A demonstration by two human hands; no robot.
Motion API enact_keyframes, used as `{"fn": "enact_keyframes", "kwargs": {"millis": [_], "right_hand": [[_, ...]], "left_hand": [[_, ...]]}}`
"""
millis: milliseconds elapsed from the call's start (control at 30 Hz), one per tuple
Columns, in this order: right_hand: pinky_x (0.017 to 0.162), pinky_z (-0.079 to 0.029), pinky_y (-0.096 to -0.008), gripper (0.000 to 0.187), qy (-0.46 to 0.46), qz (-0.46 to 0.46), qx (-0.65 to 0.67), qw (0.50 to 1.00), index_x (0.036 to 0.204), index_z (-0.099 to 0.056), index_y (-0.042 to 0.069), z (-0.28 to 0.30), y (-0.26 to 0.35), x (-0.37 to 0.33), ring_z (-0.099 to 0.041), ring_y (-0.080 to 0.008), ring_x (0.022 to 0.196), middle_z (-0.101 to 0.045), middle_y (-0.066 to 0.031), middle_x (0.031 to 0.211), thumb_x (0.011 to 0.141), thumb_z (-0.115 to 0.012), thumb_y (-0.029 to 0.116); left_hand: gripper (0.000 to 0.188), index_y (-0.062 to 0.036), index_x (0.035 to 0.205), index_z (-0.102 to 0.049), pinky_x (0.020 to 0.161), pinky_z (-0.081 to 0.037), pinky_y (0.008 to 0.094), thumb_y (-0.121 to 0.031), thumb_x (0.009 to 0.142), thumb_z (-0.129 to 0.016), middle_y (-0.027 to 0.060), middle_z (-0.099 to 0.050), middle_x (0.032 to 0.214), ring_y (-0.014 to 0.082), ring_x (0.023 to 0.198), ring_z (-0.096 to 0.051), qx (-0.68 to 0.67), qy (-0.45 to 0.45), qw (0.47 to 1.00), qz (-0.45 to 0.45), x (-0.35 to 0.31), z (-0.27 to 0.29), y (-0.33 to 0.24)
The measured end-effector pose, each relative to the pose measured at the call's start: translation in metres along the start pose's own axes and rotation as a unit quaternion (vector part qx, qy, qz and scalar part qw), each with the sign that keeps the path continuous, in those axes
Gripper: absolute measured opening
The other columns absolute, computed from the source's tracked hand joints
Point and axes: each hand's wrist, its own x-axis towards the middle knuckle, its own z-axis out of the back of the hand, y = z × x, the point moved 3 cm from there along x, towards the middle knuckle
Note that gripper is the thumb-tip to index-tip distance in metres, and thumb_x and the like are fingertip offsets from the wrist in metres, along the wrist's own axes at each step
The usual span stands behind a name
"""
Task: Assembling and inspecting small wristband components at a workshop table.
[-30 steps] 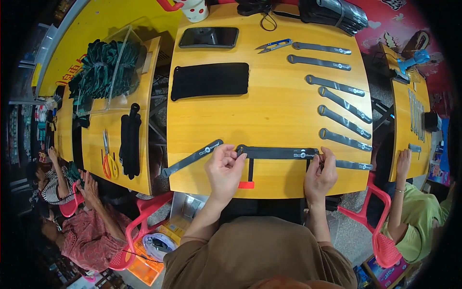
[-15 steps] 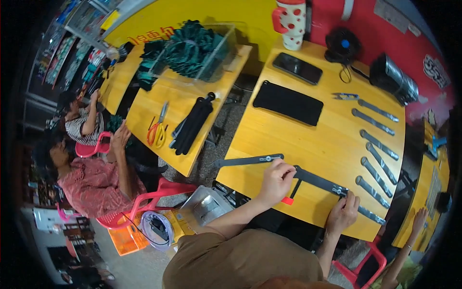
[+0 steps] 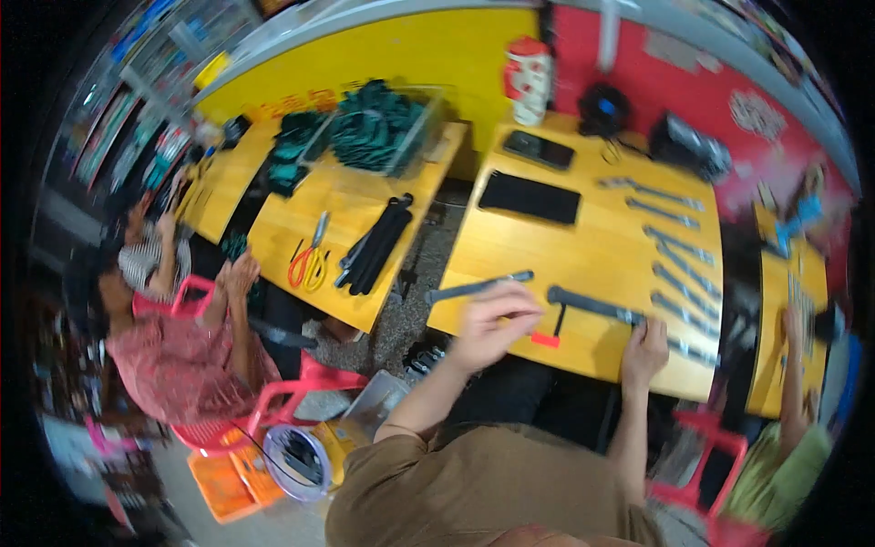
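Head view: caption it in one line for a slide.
At a yellow table, left hand near one end of a dark strap, right hand at the other.

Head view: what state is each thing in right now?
Middle strap: laid out straight
Left hand: fingers curled, near the middle strap's left end
Right hand: at its right end; grip unclear
Black cloth rectangle: lying flat
Phone: lying flat, top dark
Spotted mug: upright
Clear bin: open, heaped with green items
Scissors: blades look shut
Fan: blurred, cannot tell if running
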Motion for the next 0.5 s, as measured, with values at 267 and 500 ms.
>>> {"fn": "enact_keyframes", "kwargs": {"millis": [267,500], "right_hand": [[0.062,-0.049,-0.0454,0.004,-0.024,0.002,0.059,0.998,0.084,-0.057,0.005,-0.002,0.015,0.023,-0.062,-0.0381,0.077,-0.061,-0.0165,0.083,0.081,-0.058,0.003],[0.061,-0.049,-0.0452,0.006,-0.019,0.015,0.044,0.999,0.086,-0.057,0.005,0.000,0.000,0.005,-0.061,-0.0376,0.073,-0.060,-0.0155,0.082,0.081,-0.058,0.004]], "left_hand": [[0.023,-0.0001,0.104,-0.056,0.075,-0.048,0.0359,-0.009,0.084,-0.062,0.0136,-0.060,0.098,0.0278,0.087,-0.059,-0.105,0.176,0.962,0.180,-0.028,0.229,-0.023],[0.043,-0.0023,0.123,-0.042,0.083,-0.046,0.0414,-0.022,0.087,-0.056,0.0150,-0.055,0.112,0.0345,0.097,-0.055,-0.106,0.119,0.963,0.219,-0.068,0.427,0.017]]}}
